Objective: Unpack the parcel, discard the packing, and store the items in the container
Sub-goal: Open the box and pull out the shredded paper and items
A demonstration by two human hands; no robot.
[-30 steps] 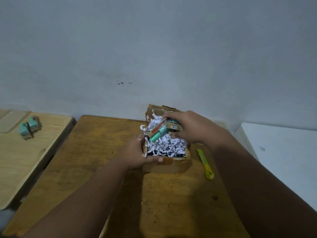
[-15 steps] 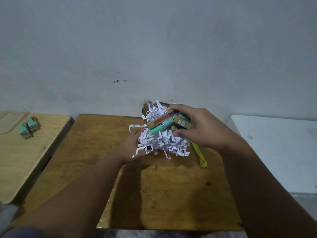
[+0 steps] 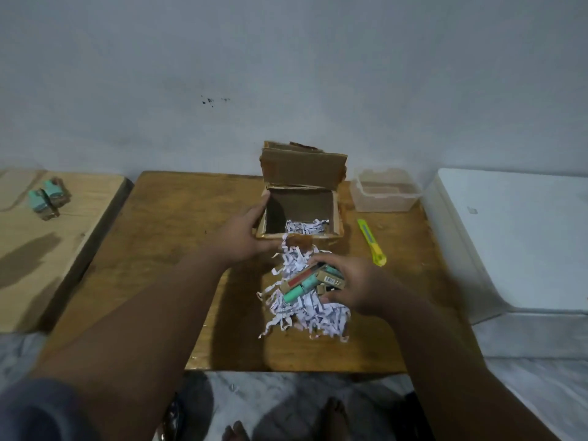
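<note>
Several small items (image 3: 313, 280), a green tube and little cartons among them, sit clamped in the right hand (image 3: 359, 289) atop a clump of shredded paper (image 3: 305, 308) on the table (image 3: 178, 224). To do this step well, I judge the fingers should pinch the items alone and shake the shreds loose before carrying. From that grip, the clear container (image 3: 386, 194) lies beyond and slightly right, past the yellow cutter (image 3: 370, 241). The left hand (image 3: 243, 235) grasps the cardboard box (image 3: 302, 214) wall, just ahead-left of the grip.
</note>
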